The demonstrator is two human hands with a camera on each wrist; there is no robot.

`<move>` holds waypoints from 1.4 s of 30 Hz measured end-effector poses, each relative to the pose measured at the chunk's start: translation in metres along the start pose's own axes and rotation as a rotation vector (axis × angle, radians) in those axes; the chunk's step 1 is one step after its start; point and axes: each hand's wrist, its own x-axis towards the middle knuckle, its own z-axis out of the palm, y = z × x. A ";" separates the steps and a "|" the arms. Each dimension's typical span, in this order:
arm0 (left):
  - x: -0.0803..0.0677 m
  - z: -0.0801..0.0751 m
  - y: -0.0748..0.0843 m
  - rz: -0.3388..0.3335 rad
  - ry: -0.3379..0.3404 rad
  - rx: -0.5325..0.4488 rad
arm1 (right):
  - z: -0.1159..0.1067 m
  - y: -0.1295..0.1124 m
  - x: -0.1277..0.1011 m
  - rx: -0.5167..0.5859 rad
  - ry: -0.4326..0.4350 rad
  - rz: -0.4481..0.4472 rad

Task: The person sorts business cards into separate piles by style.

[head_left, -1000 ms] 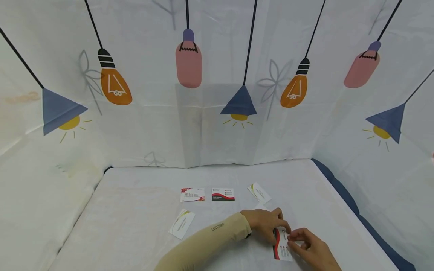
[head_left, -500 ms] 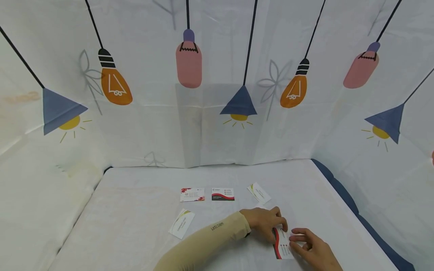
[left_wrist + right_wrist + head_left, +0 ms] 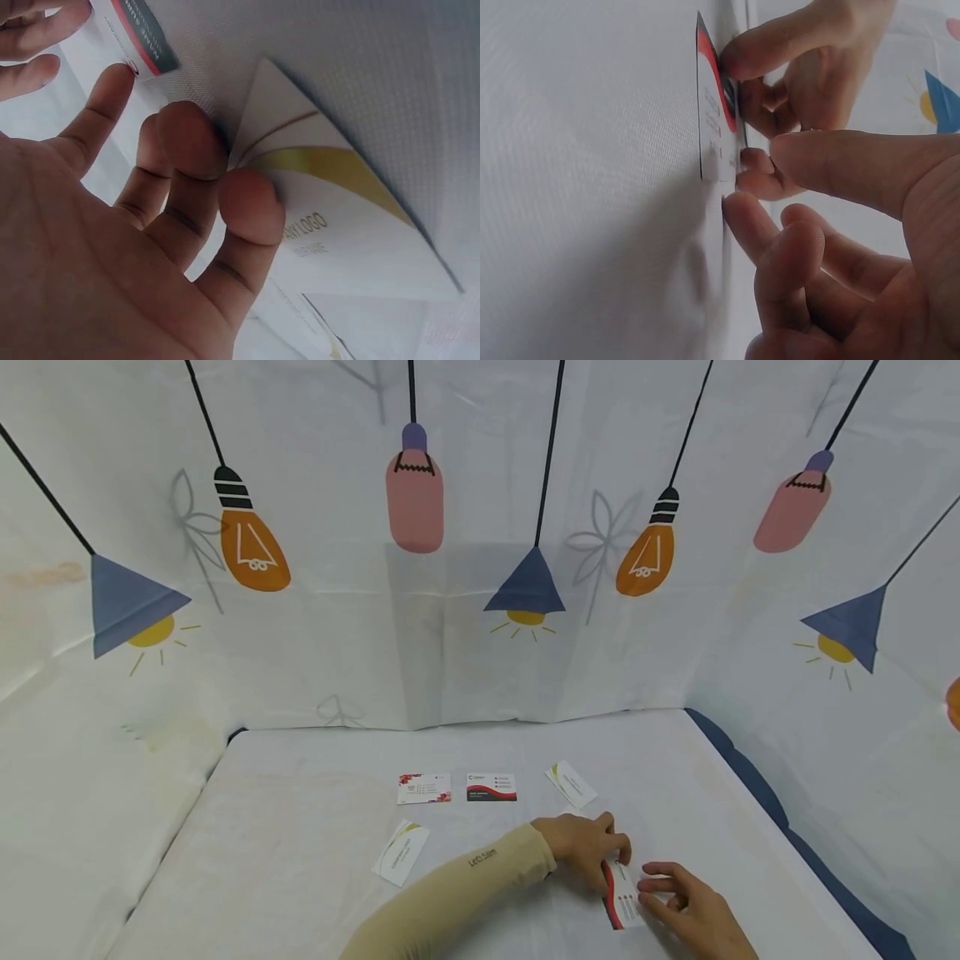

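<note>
Card (image 3: 622,897) lower now (between both grips)

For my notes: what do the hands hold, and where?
Both hands touch the red card flat on the table: left on its far end, right on its right edge.

Red card (image 3: 622,900): white face, red and dark wavy band along left edge, small print lines. Lies flat on surface (image 3: 300,827), long side running near-to-far, at near right, fingertips on it.
</note>
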 end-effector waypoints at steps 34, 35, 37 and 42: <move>0.001 0.017 -0.028 0.114 0.100 -0.015 | 0.008 0.000 0.002 -0.072 -0.036 -0.037; 0.000 0.017 -0.028 0.115 0.100 -0.026 | 0.008 0.000 0.002 -0.068 -0.036 -0.036; -0.001 0.016 -0.029 0.118 0.098 -0.049 | 0.009 0.000 0.002 -0.061 -0.038 -0.033; -0.003 0.012 -0.028 0.115 0.095 -0.078 | 0.008 -0.001 0.001 -0.047 -0.049 -0.030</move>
